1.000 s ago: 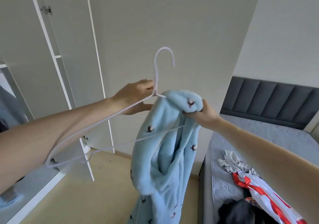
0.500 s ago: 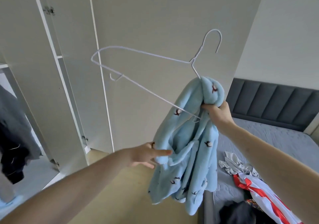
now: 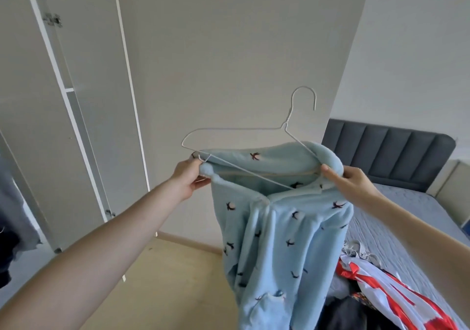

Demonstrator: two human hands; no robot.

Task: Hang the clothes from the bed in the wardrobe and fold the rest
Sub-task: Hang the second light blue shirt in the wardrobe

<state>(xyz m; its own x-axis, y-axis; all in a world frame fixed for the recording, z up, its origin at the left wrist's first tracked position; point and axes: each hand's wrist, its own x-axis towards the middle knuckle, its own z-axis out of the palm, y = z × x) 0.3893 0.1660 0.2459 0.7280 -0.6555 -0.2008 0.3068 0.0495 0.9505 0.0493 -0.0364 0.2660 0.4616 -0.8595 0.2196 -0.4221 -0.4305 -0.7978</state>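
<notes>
Both hands [image 3: 189,177] pinch blue garment [image 3: 282,225] around wire hanger [image 3: 287,123].

One head-worn wide-angle camera looks forward and slightly down, close on both raised forearms, facing a pale wall [image 3: 229,50] between wardrobe [image 3: 84,101] and bed [image 3: 407,202].

No readable text or labels.

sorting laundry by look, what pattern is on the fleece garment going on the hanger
Light blue fleece garment with small dark bird-like motifs, clearest in the head view.
</notes>
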